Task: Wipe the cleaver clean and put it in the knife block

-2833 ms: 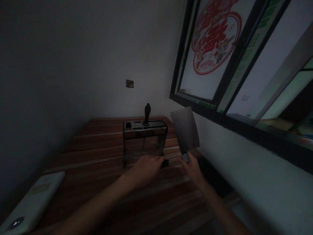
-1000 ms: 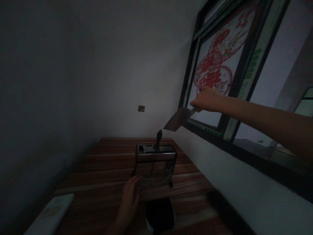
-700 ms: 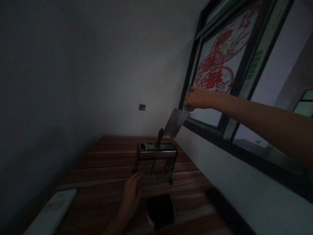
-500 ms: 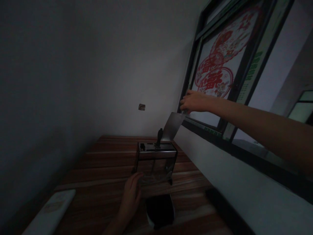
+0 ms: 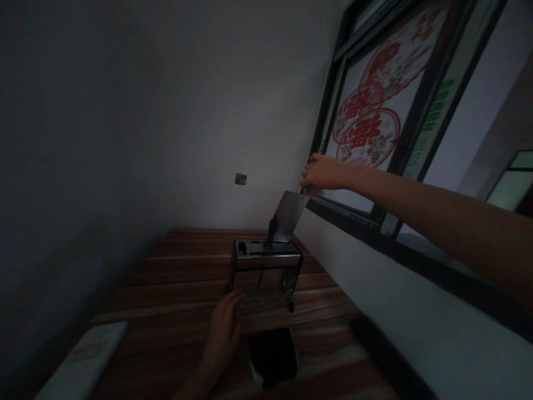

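My right hand (image 5: 318,173) is closed around the handle of a cleaver (image 5: 290,214), held up at the right with its wide metal blade pointing down. The blade's lower edge comes down at the slotted top of a knife block (image 5: 268,255); whether it sits inside a slot I cannot tell. A black-handled tool (image 5: 272,230) stands upright in the block, in front of the blade. At the block's lower front left corner is my left hand (image 5: 224,328), fingers loosely bent, apparently holding nothing; contact with the block is unclear in the dim light.
On the wood-striped table (image 5: 183,266) lie a dark square container (image 5: 272,355) near the front and a pale flat box (image 5: 85,358) at the left. A long dark object (image 5: 387,355) runs along the right wall. A window frame (image 5: 358,219) rises on that side.
My right hand and the cleaver have shifted slightly left, bringing the blade closer behind the upright black handle. My left hand stays by the block.
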A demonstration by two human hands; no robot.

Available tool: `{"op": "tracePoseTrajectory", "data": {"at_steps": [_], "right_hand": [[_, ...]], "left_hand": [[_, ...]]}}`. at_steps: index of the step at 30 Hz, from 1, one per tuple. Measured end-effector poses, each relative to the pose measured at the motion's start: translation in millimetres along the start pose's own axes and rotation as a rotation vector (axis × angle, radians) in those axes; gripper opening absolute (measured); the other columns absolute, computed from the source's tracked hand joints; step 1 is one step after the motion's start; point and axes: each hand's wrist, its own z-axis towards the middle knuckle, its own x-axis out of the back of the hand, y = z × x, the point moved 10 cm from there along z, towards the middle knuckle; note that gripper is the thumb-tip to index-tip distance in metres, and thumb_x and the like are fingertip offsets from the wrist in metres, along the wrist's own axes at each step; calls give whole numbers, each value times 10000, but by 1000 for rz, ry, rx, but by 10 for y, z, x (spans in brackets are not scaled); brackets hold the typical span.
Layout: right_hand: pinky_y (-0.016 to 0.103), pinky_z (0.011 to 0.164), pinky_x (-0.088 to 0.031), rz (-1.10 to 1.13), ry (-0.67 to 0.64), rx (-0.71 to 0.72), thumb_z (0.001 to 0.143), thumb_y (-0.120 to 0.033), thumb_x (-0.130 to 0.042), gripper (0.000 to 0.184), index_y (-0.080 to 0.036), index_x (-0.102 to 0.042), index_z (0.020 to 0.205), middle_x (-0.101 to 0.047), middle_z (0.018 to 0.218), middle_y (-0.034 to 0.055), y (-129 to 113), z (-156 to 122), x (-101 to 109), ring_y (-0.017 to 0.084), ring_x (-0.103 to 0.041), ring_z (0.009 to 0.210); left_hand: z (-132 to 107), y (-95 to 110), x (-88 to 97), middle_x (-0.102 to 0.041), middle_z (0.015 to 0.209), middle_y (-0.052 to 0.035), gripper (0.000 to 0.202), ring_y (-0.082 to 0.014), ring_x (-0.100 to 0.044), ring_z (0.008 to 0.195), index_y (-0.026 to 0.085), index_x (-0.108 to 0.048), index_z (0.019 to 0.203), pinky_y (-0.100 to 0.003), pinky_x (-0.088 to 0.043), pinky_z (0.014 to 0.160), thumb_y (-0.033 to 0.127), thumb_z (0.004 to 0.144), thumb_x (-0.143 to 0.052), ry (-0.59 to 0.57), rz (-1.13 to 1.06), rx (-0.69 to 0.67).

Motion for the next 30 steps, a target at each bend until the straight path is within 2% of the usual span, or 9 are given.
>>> {"op": "tracePoseTrajectory", "data": {"at_steps": [11, 15, 20, 30], "right_hand": [[354, 810, -261, -35, 11, 16, 830, -288, -590, 135, -230, -671, 921, -701, 841, 9, -75, 17, -111, 160, -564, 834], [378, 872, -241, -38, 51, 36, 773, -309, -667, 139, -254, -666, 901, -699, 832, -11, -175, 62, -132, 177, -566, 849], [402, 908, -222, -22, 74, 61, 775, -336, -671, 126, -266, -661, 879, -698, 815, -22, -375, 157, -189, 181, -568, 850], [368, 887, -239, 67, 105, 127, 759, -309, -691, 108, -231, -683, 833, -697, 787, 6, -964, 330, -379, 183, -579, 848]], "left_hand": [[16, 7, 12, -534, 1243, -99, 464, -229, -508, 1165, 218, -454, 1226, -468, -431, 982, 38, 804, -385, 29, 4, -8], [6, -16, 11, -542, 1233, -110, 447, -242, -515, 1160, 206, -446, 1230, -482, -428, 980, 60, 811, -395, 38, 7, 2], [4, -18, -15, -522, 1242, -116, 454, -242, -498, 1171, 206, -410, 1245, -499, -419, 986, 53, 818, -381, 10, 14, 1], [18, 15, -15, -492, 1256, -115, 469, -253, -474, 1184, 227, -403, 1253, -526, -409, 988, 42, 822, -378, -5, -3, -5]]}}
